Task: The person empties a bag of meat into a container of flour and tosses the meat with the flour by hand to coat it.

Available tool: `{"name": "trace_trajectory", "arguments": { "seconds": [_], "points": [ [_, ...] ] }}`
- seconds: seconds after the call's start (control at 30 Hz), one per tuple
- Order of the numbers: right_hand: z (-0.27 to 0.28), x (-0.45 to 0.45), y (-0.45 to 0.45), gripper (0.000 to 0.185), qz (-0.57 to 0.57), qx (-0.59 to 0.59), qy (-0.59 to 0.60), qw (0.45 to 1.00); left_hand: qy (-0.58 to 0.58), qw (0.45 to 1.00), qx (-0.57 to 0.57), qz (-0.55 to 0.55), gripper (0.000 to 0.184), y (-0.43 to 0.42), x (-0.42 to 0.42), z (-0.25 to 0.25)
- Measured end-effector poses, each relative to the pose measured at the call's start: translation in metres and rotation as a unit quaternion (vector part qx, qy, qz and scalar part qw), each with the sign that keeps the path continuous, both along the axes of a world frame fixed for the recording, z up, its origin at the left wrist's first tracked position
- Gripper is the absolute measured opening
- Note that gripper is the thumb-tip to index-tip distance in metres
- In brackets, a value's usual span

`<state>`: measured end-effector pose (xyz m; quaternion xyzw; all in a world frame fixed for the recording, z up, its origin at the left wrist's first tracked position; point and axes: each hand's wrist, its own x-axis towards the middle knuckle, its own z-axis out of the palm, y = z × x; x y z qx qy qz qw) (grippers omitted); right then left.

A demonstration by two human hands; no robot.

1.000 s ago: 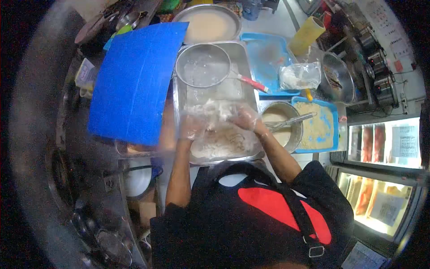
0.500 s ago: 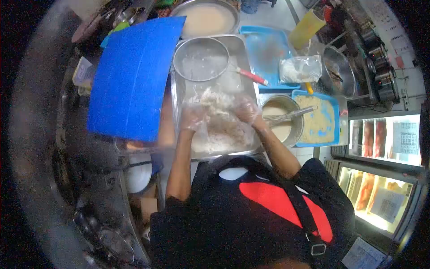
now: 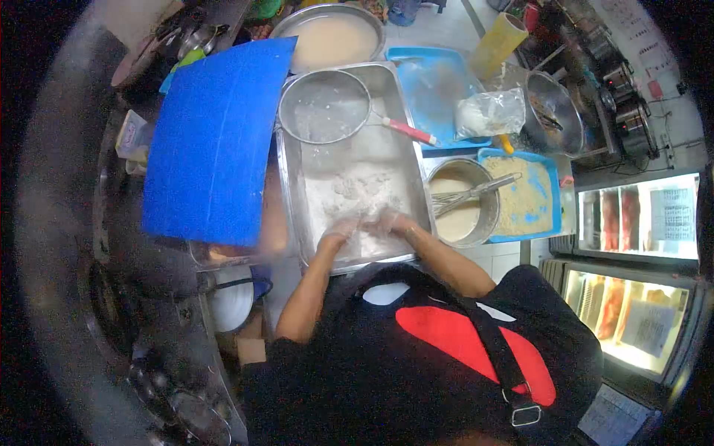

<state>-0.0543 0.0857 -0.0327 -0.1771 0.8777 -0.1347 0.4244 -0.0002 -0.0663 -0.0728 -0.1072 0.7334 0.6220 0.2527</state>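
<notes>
My left hand (image 3: 344, 227) and my right hand (image 3: 394, 221), both in clear plastic gloves, are low in a metal tray (image 3: 291, 215) at its near end. They sit close together in white flour (image 3: 320, 189). The fingers are buried or blurred, so how far they are closed does not show. A clumpy, flour-coated patch (image 3: 361, 186) lies just beyond them. Across the tray's far end rests a round sieve (image 3: 325, 106) with a red and white handle (image 3: 410, 132).
A pot of batter (image 3: 455, 223) with a whisk (image 3: 476, 192) stands right of the tray, beside a blue tray of crumbs (image 3: 520, 195). A blue board (image 3: 216, 141) rises at left. Behind are a basin of pale liquid (image 3: 327, 39) and a plastic bag (image 3: 491, 114).
Both hands have come down and toward me, closer together, from the middle of the tray. The pale mass that was between them has dropped into the flour. The view has shifted slightly.
</notes>
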Motion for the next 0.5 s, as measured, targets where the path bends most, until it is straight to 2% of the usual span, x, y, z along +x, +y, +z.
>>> {"name": "trace_trajectory", "arguments": {
  "seconds": [0.03,0.1,0.13,0.17,0.2,0.23,0.3,0.37,0.43,0.5],
  "points": [
    [-0.080,0.000,0.017,0.038,-0.026,-0.112,0.025,0.993,0.012,0.996,-0.071,-0.054,0.034,0.004,-0.008,0.023],
    [-0.079,-0.011,0.012,0.038,-0.109,-0.034,0.035,0.993,-0.026,0.999,0.021,0.007,0.033,-0.016,-0.010,-0.028],
    [-0.077,-0.017,0.012,0.037,-0.102,-0.049,0.067,0.991,-0.045,0.996,0.068,0.038,0.034,-0.023,-0.012,-0.045],
    [-0.074,-0.023,0.012,0.036,-0.094,-0.063,0.100,0.989,-0.055,0.997,0.008,0.059,0.036,-0.027,-0.012,-0.024],
    [-0.066,-0.031,0.019,0.035,-0.037,-0.132,0.162,0.977,-0.063,0.993,-0.053,0.080,0.038,-0.032,-0.016,0.020],
    [-0.055,-0.036,0.023,0.034,0.018,-0.199,0.220,0.955,-0.074,0.986,-0.114,0.099,0.040,-0.034,-0.017,0.044],
    [-0.018,-0.037,0.007,0.030,-0.135,-0.384,0.090,0.909,0.006,0.988,-0.064,0.143,0.045,-0.045,-0.009,0.007],
    [0.012,-0.044,0.001,0.028,-0.215,-0.481,0.043,0.849,-0.073,0.979,-0.004,0.188,0.045,-0.056,-0.031,-0.009],
    [0.029,-0.046,-0.001,0.027,-0.240,-0.507,0.065,0.825,-0.003,0.979,-0.160,0.125,0.041,-0.049,-0.032,0.003],
    [0.061,-0.041,-0.002,0.025,-0.354,-0.542,-0.099,0.756,0.059,0.957,-0.282,0.044,0.040,-0.047,-0.034,0.008]
  ]
}}
